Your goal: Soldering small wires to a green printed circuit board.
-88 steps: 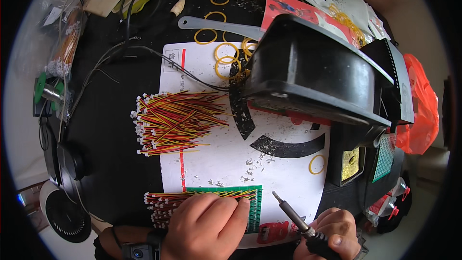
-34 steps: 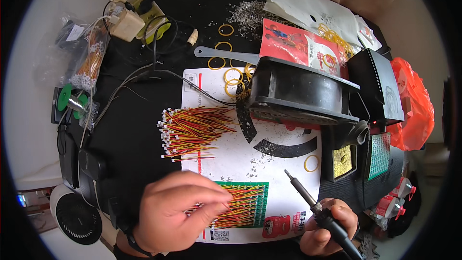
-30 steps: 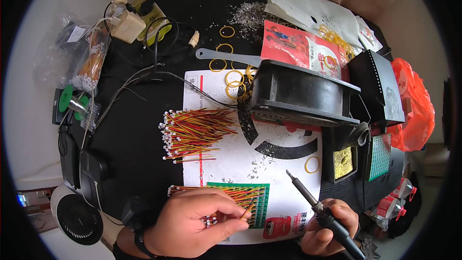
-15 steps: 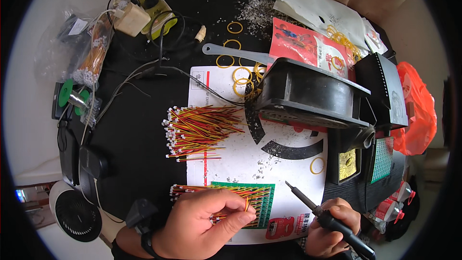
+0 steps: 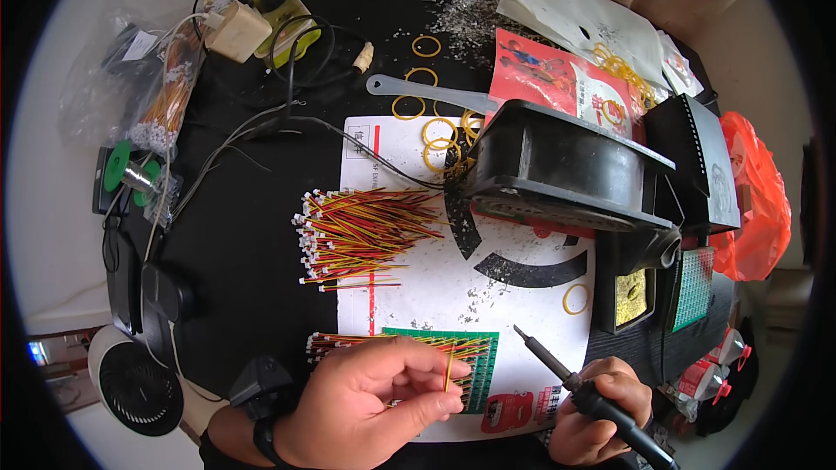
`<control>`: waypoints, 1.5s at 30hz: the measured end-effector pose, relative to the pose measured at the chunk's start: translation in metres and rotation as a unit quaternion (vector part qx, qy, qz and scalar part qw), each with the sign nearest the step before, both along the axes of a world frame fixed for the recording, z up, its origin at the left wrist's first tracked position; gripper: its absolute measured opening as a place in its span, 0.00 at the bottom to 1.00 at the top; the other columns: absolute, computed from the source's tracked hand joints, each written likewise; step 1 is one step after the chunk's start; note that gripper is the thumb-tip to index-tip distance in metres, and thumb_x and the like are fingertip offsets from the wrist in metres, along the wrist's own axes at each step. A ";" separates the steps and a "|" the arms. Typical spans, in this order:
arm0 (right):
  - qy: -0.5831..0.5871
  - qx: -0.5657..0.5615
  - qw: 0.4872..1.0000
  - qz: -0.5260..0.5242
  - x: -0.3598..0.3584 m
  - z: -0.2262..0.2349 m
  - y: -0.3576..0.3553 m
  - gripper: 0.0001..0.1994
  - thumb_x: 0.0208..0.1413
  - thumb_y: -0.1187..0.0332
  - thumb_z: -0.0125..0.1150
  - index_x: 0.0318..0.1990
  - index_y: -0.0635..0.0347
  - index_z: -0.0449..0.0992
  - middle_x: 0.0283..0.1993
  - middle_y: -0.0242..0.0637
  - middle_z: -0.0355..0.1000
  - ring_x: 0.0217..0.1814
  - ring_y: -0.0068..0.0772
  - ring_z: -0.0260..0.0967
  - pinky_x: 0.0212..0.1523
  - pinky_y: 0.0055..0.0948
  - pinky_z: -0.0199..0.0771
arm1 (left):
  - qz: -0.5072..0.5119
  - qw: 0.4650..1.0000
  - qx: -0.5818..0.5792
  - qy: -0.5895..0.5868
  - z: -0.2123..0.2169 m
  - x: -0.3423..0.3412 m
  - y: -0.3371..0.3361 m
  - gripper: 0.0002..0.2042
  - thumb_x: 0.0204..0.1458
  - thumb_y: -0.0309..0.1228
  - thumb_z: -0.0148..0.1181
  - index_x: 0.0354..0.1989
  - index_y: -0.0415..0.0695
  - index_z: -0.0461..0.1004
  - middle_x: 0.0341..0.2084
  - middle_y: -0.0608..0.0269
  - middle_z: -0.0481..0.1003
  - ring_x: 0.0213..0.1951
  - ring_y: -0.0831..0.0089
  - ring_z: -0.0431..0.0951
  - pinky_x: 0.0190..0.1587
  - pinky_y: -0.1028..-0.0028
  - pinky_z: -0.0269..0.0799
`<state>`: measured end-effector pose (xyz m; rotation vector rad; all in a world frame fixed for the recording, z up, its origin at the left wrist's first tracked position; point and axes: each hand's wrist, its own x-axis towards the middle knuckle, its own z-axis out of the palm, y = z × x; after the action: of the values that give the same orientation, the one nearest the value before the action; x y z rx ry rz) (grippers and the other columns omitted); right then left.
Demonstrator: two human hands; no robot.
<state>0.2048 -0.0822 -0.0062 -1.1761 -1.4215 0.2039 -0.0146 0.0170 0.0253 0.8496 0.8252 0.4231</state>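
Two hands work over a black round table (image 5: 252,244) cluttered with a white printed sheet (image 5: 514,296), yellow rubber bands (image 5: 440,132), a black fan housing (image 5: 566,170), a small white fan (image 5: 135,387) and an orange bag (image 5: 758,200) at the rim. Left hand (image 5: 366,405) pinches one thin red-yellow wire (image 5: 449,372) upright between thumb and forefinger fingers (image 5: 435,402), just over a row of like wires on a green mat (image 5: 475,365); a second wire bundle (image 5: 366,235) lies well apart above. Right hand (image 5: 601,413) is closed around a black soldering iron (image 5: 566,374), tip pointing up-left, near the held wire but apart.
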 end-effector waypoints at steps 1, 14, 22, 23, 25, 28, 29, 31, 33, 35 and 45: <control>0.020 -0.012 1.000 0.015 0.000 0.001 -0.002 0.21 0.67 0.63 0.52 0.43 0.84 0.69 0.29 0.54 0.69 0.18 0.33 0.61 0.18 0.29 0.61 | -0.017 0.999 0.028 0.015 0.002 -0.003 0.001 0.09 0.56 0.13 0.58 0.45 0.31 0.73 0.36 0.50 0.79 0.42 0.67 0.82 0.45 0.72 0.79; -0.031 -0.034 0.997 0.063 0.008 0.005 0.007 0.12 0.61 0.69 0.58 0.41 0.75 0.70 0.18 0.36 0.68 0.15 0.23 0.58 0.17 0.26 0.58 | 0.006 0.835 0.523 0.168 -0.013 0.017 -0.008 0.14 0.38 0.12 0.67 0.34 0.39 0.82 0.30 0.57 0.79 0.28 0.69 0.81 0.30 0.75 0.77; -0.046 -0.104 0.993 0.033 0.004 0.020 0.002 0.10 0.57 0.71 0.60 0.40 0.71 0.71 0.21 0.37 0.65 0.16 0.26 0.58 0.18 0.27 0.58 | -0.052 0.717 0.669 0.191 -0.019 0.026 -0.010 0.13 0.37 0.18 0.67 0.35 0.38 0.82 0.27 0.60 0.76 0.25 0.69 0.77 0.26 0.73 0.73; -0.042 -0.103 0.993 0.035 0.004 0.021 0.002 0.10 0.57 0.71 0.60 0.40 0.71 0.71 0.21 0.37 0.65 0.16 0.26 0.58 0.18 0.27 0.58 | -0.054 0.715 0.669 0.195 -0.017 0.025 -0.009 0.13 0.37 0.18 0.67 0.35 0.38 0.82 0.27 0.60 0.76 0.25 0.69 0.77 0.26 0.73 0.73; -0.055 -0.128 0.989 0.044 0.005 0.017 0.002 0.09 0.55 0.73 0.61 0.39 0.70 0.71 0.22 0.38 0.66 0.16 0.27 0.58 0.18 0.27 0.58 | -0.105 0.696 0.679 0.210 -0.025 0.026 -0.008 0.13 0.38 0.18 0.65 0.36 0.34 0.81 0.27 0.59 0.75 0.26 0.66 0.76 0.27 0.72 0.74; -0.066 -0.136 0.987 0.053 0.007 0.019 0.001 0.10 0.52 0.74 0.62 0.38 0.70 0.71 0.22 0.39 0.66 0.17 0.28 0.59 0.18 0.27 0.59 | -0.132 0.678 0.695 0.199 -0.027 0.027 -0.005 0.12 0.38 0.20 0.63 0.35 0.32 0.80 0.27 0.58 0.75 0.27 0.64 0.76 0.28 0.71 0.74; -0.065 -0.138 0.987 0.053 0.002 0.014 -0.004 0.10 0.52 0.74 0.62 0.38 0.70 0.71 0.22 0.39 0.66 0.17 0.28 0.59 0.18 0.27 0.59 | -0.133 0.679 0.694 0.199 -0.027 0.028 -0.006 0.12 0.38 0.20 0.63 0.35 0.32 0.80 0.27 0.58 0.75 0.27 0.64 0.76 0.28 0.71 0.74; -0.059 -0.180 0.978 -0.089 -0.012 0.003 -0.014 0.17 0.54 0.56 0.67 0.32 0.59 0.68 0.18 0.31 0.63 0.17 0.22 0.58 0.19 0.24 0.56 | -0.119 0.685 0.689 0.206 -0.030 0.029 -0.008 0.12 0.38 0.20 0.64 0.35 0.33 0.80 0.26 0.58 0.75 0.27 0.64 0.76 0.28 0.71 0.74; -0.063 -0.194 0.975 -0.086 -0.011 0.004 -0.017 0.17 0.54 0.56 0.67 0.32 0.59 0.68 0.18 0.31 0.63 0.17 0.22 0.58 0.19 0.24 0.56 | -0.117 0.684 0.688 0.210 -0.032 0.030 -0.008 0.12 0.38 0.21 0.64 0.35 0.33 0.80 0.26 0.58 0.75 0.27 0.65 0.76 0.28 0.72 0.74; -0.067 -0.209 0.972 -0.083 -0.010 0.006 -0.017 0.16 0.54 0.57 0.66 0.32 0.59 0.68 0.18 0.31 0.63 0.17 0.23 0.59 0.19 0.24 0.56 | -0.116 0.685 0.687 0.213 -0.033 0.031 -0.007 0.12 0.38 0.21 0.64 0.34 0.33 0.80 0.26 0.58 0.75 0.26 0.65 0.76 0.28 0.72 0.74; -0.071 -0.152 0.985 0.048 0.004 0.017 0.002 0.09 0.51 0.74 0.64 0.35 0.71 0.71 0.21 0.38 0.66 0.16 0.29 0.60 0.19 0.28 0.61 | -0.112 0.694 0.667 0.245 -0.029 0.033 -0.007 0.12 0.36 0.21 0.65 0.33 0.37 0.81 0.25 0.61 0.75 0.25 0.67 0.76 0.27 0.73 0.73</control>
<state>0.2086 -0.0804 0.0103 -1.3929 -1.6142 0.4246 0.0180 0.0096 -0.0037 2.5038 0.7985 0.5723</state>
